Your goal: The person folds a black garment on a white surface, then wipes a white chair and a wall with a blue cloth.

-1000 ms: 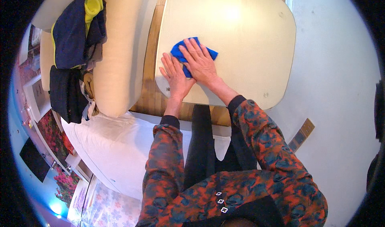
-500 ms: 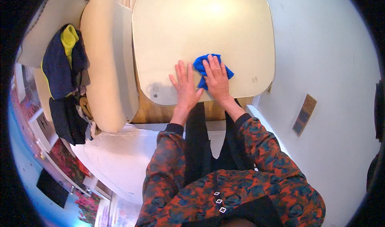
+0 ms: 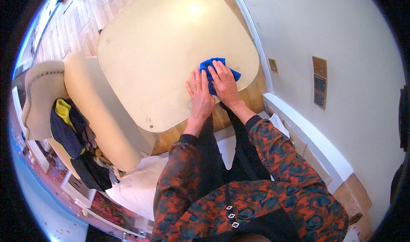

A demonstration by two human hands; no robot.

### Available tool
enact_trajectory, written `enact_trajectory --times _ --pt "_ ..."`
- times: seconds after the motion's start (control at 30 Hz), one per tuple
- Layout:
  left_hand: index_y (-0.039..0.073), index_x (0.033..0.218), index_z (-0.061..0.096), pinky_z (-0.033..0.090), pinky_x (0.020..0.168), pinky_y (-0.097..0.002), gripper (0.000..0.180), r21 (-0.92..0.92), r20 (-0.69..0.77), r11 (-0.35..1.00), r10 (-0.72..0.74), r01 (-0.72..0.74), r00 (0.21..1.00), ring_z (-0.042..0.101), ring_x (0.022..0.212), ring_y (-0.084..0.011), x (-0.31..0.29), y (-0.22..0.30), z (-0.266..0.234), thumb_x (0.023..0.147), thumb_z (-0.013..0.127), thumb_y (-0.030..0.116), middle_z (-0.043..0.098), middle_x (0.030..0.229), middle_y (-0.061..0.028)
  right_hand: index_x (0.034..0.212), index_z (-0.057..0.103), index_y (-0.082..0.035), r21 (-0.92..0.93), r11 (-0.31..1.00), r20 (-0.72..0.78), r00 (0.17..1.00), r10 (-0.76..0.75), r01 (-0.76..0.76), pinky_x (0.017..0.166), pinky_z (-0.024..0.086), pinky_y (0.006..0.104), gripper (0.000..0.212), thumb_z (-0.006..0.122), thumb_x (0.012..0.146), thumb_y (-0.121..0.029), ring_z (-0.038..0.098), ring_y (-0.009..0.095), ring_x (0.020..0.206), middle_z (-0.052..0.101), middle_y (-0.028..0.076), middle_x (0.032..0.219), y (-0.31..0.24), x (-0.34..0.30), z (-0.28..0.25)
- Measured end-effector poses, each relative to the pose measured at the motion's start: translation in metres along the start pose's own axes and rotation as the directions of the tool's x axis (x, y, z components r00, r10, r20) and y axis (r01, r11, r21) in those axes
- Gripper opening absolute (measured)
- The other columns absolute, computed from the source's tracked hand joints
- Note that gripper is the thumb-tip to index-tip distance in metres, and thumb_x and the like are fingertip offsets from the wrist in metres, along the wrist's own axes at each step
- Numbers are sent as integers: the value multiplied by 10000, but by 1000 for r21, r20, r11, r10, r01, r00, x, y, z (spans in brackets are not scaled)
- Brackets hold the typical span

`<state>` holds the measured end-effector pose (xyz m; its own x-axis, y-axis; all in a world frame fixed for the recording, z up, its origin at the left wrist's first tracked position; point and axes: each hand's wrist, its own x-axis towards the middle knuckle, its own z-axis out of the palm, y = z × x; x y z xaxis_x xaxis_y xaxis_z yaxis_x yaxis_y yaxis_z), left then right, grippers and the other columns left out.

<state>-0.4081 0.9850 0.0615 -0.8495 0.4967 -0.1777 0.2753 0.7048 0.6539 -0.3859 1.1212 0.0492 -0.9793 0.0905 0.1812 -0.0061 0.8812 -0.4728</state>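
Note:
A blue cloth (image 3: 206,65) lies bunched on the pale, round-cornered table (image 3: 149,66), near the edge on my side. My right hand (image 3: 226,87) bears down on the cloth from above, its fingers closed over it; folds stick out past the fingertips and on both sides. Close beside it on the left, my left hand (image 3: 201,97) rests with fingers stretched out and holds nothing. Its fingertips come up to the cloth's left edge; whether they touch it I cannot tell. What lies under my right palm is hidden.
A cream padded seat (image 3: 96,109) stands left of the table, with a dark jacket (image 3: 68,126) with yellow lining on it. The white wall (image 3: 294,24) rises at the right, with wall plates (image 3: 319,83). Wooden floor (image 3: 89,15) shows beyond the table.
The whole view has turned, so the table sits tilted and further left. Both hands have come closer together, the left one now right against the cloth's side. The right hand stays on the cloth.

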Motion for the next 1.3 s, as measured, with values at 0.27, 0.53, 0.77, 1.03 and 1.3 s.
enact_trajectory --times 0.27,0.53,0.77,1.03,1.3 --pt "22 1595 182 -12 1214 -611 904 -19 68 996 86 -85 994 77 1561 -379 28 47 31 767 538 -44 144 1671 -211 1311 603 -7 46 988 -146 978 151 -145 1037 429 444 444 619 877 -94 530 349 1244 552 167 1353 31 -16 -27" --pt "43 1572 288 251 1224 -428 893 -236 -9 971 43 -44 999 256 1511 -368 30 68 38 740 537 -166 240 1640 -210 1157 653 0 237 941 -169 943 286 -243 983 470 420 337 605 838 -94 548 340 1089 592 151 1211 38 -7 -46" --pt "63 1609 192 439 1105 -395 954 -783 228 611 109 116 967 516 1332 -305 52 144 30 738 488 -190 318 1614 -162 1128 681 23 690 534 -138 636 759 -488 976 467 361 288 668 842 -10 618 315 1093 649 166 1106 64 -33 -92" --pt "44 1601 209 188 1237 -473 875 -545 23 604 704 -581 710 153 1549 -359 80 349 3 844 632 -70 112 1680 -202 1227 647 7 258 769 -741 392 546 -585 1091 397 409 293 634 940 -53 534 326 1248 583 166 1318 52 -80 -334" --pt "26 1616 58 84 1210 -625 1033 -292 -229 186 939 -938 258 -18 1521 -518 86 558 -40 832 726 105 -45 1650 -312 1295 650 -32 -431 597 -898 388 -208 -677 1111 313 489 333 571 981 -106 443 356 1334 524 167 1429 53 -99 -551"
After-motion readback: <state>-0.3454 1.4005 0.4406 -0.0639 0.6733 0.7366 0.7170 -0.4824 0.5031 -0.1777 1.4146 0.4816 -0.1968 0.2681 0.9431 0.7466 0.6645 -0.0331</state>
